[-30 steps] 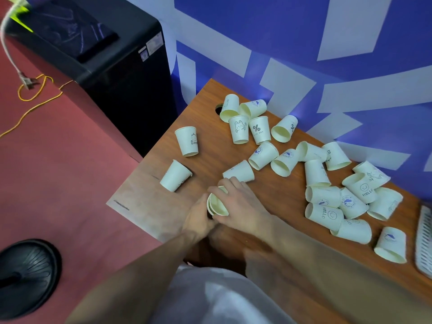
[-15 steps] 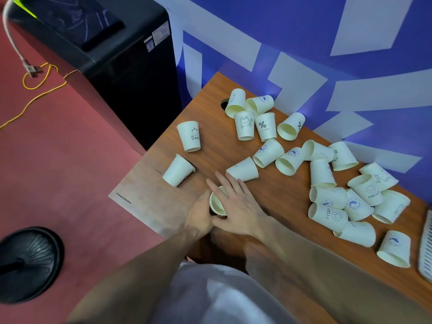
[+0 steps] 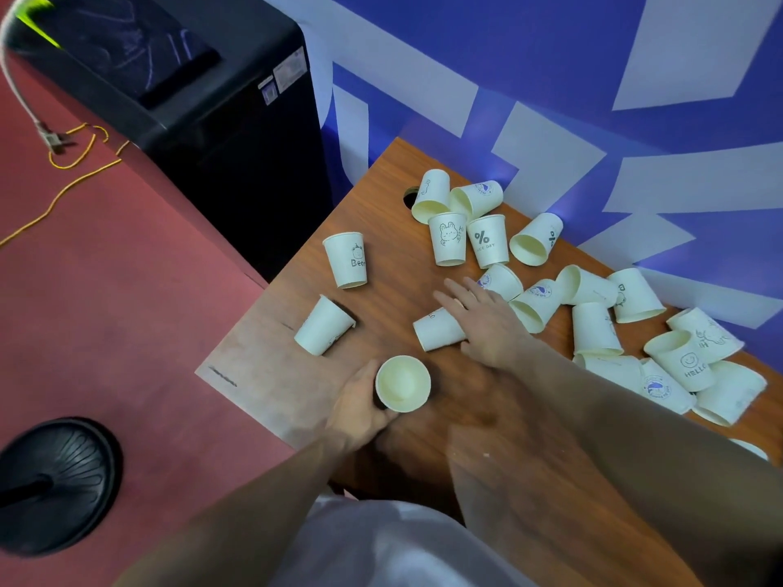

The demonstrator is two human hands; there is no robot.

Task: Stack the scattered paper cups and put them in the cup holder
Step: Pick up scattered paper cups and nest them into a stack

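We cannot see the body of the white paper cup stack (image 3: 402,384) behind the left hand (image 3: 360,406). The outstretched right hand (image 3: 487,322) hides the end of a toppled white paper cup (image 3: 438,330). One white cup rim (image 3: 750,449) is mostly hidden behind the right forearm.

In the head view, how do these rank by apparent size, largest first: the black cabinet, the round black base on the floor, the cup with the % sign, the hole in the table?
1. black cabinet
2. round black base, though nearness to the camera enlarges it
3. % cup
4. table hole, partly hidden by a cup
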